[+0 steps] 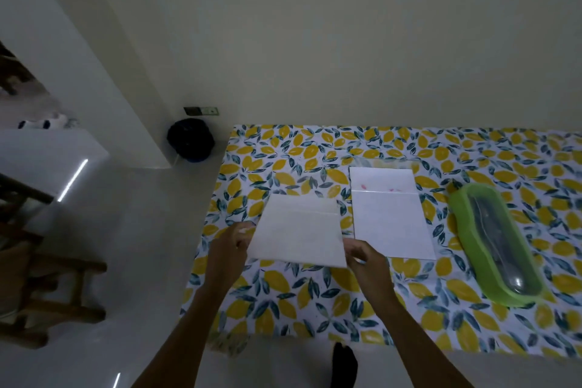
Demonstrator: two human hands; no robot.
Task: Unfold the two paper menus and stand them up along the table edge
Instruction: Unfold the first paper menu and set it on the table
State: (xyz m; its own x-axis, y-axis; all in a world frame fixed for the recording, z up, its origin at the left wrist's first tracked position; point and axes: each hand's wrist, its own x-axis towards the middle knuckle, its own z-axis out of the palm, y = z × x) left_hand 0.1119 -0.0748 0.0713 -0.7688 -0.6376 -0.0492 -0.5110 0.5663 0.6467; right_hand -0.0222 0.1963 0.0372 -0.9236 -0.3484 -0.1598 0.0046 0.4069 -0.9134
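Two white folded paper menus lie on a table covered with a lemon-print cloth. The left menu is tilted slightly, with a fold line across its upper part. My left hand pinches its left edge and my right hand pinches its lower right corner. The right menu lies flat beside it, untouched, with faint pink marks near its fold.
A long green container with a clear lid lies to the right of the menus. A dark round bin stands on the floor past the table's left corner. Wooden furniture stands at far left. A wall rises behind the table.
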